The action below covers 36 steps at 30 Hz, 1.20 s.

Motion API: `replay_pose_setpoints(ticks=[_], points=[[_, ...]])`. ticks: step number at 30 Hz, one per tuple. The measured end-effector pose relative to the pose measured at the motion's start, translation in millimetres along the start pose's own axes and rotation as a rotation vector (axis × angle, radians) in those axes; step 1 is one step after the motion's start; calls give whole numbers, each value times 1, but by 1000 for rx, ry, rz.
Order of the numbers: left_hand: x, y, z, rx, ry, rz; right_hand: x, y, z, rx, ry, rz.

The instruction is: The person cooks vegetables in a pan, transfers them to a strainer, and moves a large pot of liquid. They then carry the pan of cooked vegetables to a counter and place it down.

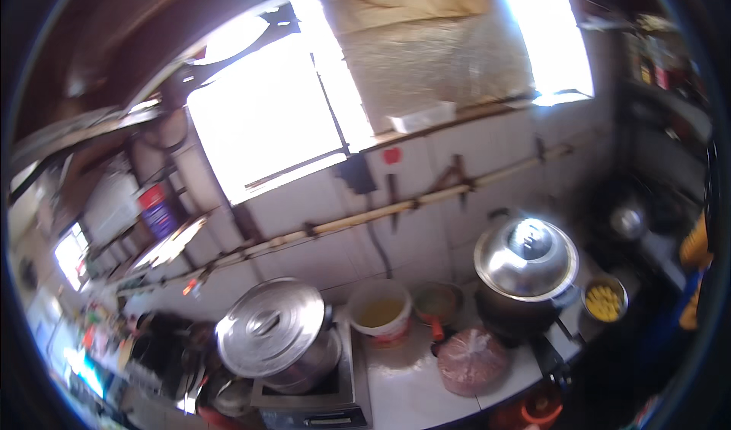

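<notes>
Neither of my hands can be made out in this view. Before me a large metal pot with a steel lid (273,328) stands on a countertop stove (311,416). To its right is a white bucket (394,330) with yellowish liquid inside. A tied clear plastic bag of pinkish food (473,364) sits on the white tiled counter (414,387). Behind the bag is a bowl (437,300) whose contents are blurred. Farther right, a dark pot (514,314) wears a shiny domed lid (524,261). Beside it, a metal bowl (625,311) holds yellow pieces of food.
Utensils hang from a horizontal rail (365,219) on the tiled wall, below a bright window (280,116). A red bucket (539,413) is below the counter's front edge. Part of a person in blue and yellow clothing (692,293) shows at the far right. Blurred cookware (165,350) crowds the left.
</notes>
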<state>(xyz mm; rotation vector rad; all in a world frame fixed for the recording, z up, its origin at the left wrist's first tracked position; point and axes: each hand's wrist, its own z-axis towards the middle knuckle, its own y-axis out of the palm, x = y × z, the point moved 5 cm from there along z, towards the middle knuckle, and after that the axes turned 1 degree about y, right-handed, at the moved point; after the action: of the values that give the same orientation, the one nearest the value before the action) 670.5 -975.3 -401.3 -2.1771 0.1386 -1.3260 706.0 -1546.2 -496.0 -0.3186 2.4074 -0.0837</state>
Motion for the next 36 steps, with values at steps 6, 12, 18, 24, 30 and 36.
replay_pose_setpoints(ticks=[6, 12, 18, 24, 30, 36], points=[[21, 20, -2, -70, 47, -32, -16, -9, -18, 28, -14, -56], [29, 24, 24, -89, -15, -61, 24, -7, -17, 53, 37, 8], [-6, 33, 14, -69, -79, -143, 39, 7, -1, 87, -14, 25], [-60, 49, -13, -40, -165, -243, 42, 16, 5, 52, -154, -99], [-112, 68, -40, -17, -264, -374, 29, 9, -22, 117, 26, -184], [-152, 88, -72, 11, -348, -531, 82, 46, 26, -172, 89, -72]])
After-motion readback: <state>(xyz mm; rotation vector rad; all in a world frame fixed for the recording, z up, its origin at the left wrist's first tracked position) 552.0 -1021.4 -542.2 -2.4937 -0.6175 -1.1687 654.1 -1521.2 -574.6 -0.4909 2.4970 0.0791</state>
